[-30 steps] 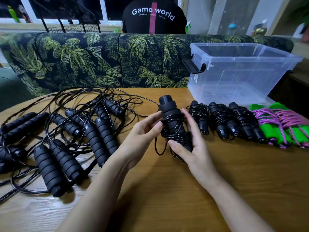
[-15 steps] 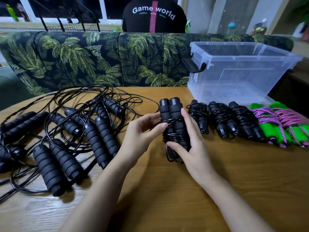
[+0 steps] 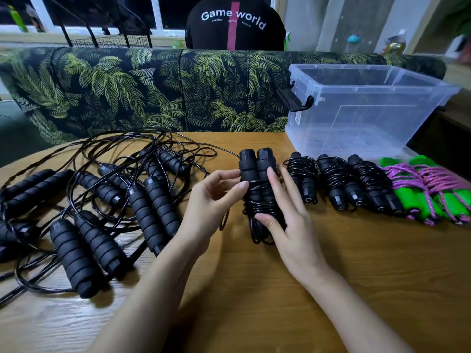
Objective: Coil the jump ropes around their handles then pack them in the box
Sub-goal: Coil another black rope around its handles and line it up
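Observation:
A black jump rope bundle, two foam handles side by side with cord wound round them, lies at the table's middle. My left hand pinches its left side with thumb and fingertips. My right hand grips its right side, thumb curled under the coils near the lower end. A loose cord loop hangs out below. Three coiled black ropes and two green-handled ropes with pink cord lie in a row to the right. A clear plastic box stands behind them.
A tangle of uncoiled black ropes covers the table's left half. A palm-print sofa back runs behind the wooden table. A person in a black shirt sits beyond the sofa, back turned.
The bundle has turned from one handle facing me to both handles side by side, and has been lowered toward the table. Both hands stayed on it.

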The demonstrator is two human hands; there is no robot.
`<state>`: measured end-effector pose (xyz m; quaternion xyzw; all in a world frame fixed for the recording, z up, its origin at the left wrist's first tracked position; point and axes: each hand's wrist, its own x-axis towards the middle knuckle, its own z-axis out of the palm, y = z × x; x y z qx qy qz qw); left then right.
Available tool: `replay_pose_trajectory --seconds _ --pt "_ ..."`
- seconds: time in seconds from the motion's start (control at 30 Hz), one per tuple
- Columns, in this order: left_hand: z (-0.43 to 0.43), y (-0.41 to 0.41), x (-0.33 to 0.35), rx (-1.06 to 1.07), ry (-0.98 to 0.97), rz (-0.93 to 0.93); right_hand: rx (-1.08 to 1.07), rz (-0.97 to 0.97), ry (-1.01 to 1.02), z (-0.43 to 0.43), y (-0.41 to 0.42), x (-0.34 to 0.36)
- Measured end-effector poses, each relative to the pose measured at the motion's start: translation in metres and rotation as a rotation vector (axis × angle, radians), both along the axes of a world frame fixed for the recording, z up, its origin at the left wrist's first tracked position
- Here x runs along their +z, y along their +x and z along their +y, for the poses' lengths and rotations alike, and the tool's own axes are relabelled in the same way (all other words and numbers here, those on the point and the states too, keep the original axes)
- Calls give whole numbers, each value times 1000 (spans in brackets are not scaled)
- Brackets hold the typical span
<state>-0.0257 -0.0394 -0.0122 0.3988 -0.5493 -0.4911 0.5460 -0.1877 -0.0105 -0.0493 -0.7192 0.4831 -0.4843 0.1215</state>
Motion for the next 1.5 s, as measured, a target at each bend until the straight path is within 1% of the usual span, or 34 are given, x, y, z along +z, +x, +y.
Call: replay_pose_trajectory --seconds 0.1,0.2,0.27,0.37,0.43,0.5,0.63,0.73,0.83,0.9,0.97,1.07,1.17,1.3,1.5 --pt "1 -6 -4 73 -6 -11 -92 225 -54 4 9 0" --pt "3 -11 -6 120 -4 -13 -161 377 14 8 14 2" --pt "3 -11 -5 90 6 -18 -184 353 31 5 12 1" --pt "3 -8 -3 50 -7 -70 -71 134 55 0 4 -1" --pt "2 -7 -4 51 -9 -95 -14 73 88 -1 1 -2" --pt "3 -7 -5 59 -8 -103 -28 104 102 0 2 -1" --pt "4 -10 -7 66 -17 -124 -196 291 149 3 6 3" --pt "4 -12 -9 36 -40 -155 -313 299 69 4 8 -2" --pt "3 -12 -9 -36 -72 -230 -330 292 0 0 4 -7" --pt "2 -11 -10 -72 -85 -252 -301 259 -32 -3 0 -8" --pt "1 -9 -8 -75 -92 -242 -255 180 -17 -4 -3 -9" --pt "0 -6 -5 -68 -82 -174 -178 50 -8 -5 -4 -9" --pt "-2 -4 -6 -74 -41 -83 -132 -29 -17 -3 -4 -7" --pt "-5 0 -6 -78 -36 -65 -79 -112 -40 -1 0 -3" --pt "-8 4 -7 -193 16 -4 77 -302 77 7 5 7"
